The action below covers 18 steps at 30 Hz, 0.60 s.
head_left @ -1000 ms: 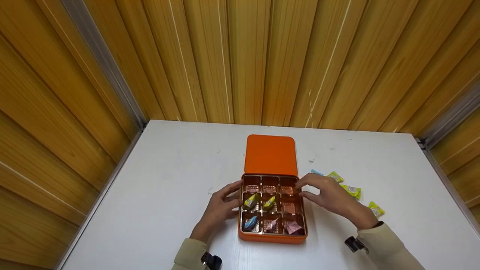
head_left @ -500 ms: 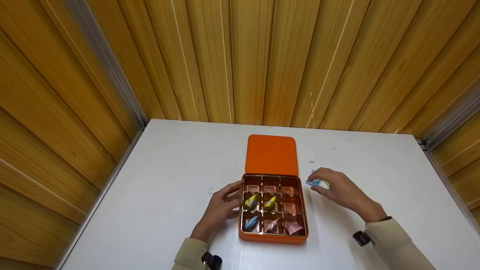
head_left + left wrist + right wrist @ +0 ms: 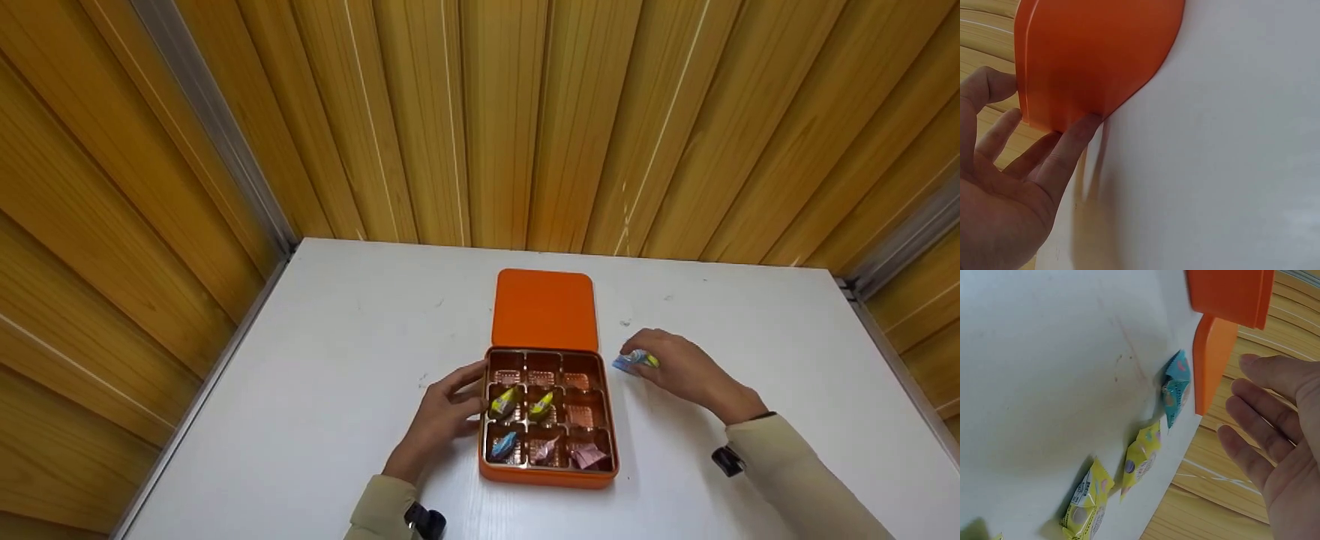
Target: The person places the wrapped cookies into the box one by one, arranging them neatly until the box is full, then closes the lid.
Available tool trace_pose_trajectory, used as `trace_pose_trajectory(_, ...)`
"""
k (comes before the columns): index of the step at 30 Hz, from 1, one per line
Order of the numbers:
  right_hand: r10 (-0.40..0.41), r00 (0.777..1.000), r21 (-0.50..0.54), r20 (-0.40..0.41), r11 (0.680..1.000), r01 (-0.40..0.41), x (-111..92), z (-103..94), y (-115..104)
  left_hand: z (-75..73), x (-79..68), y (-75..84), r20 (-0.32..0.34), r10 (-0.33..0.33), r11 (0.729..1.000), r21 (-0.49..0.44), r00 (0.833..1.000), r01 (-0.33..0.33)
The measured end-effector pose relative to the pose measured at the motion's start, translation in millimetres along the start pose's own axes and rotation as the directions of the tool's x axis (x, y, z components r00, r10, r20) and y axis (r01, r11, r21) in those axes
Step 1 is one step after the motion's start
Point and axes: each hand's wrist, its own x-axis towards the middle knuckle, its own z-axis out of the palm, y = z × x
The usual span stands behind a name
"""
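We see orange box (image 3: pixel 547 416) open at surface (image 3: pixel 337 375) centre, lid (image 3: pixel 544 309) flat at its 12 o'clock. Left hand (image 3: pixel 442 420) at box's 9 o'clock, straight fingers (image 3: pixel 1067 149) pressed to orange wall, grip apart. Right hand (image 3: pixel 679 367) at box's 2 o'clock, over blue candy (image 3: pixel 626 363) on surface; wrist view shows fingers (image 3: pixel 1258 419) spread, not touching wrapper, grip apart. Yellow candies (image 3: pixel 1140 458) trail beyond blue one. Five wrapped candies in box's middle and near rows.
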Motion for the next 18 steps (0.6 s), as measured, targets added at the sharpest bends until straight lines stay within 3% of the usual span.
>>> trace_pose_trajectory(10,-0.046,0.997,-0.061,0.06,0.997,0.049,6.3,5.5,11.9,0.6,0.7,0.3,0.001,0.006,1.0,-0.005,1.0,-0.006)
trace_pose_trajectory(18,-0.166,0.986,-0.108,0.018,0.98,0.167,5.3,17.2,24.7,2.1,-1.2,1.8,-0.008,-0.022,1.0,-0.013,1.0,0.022)
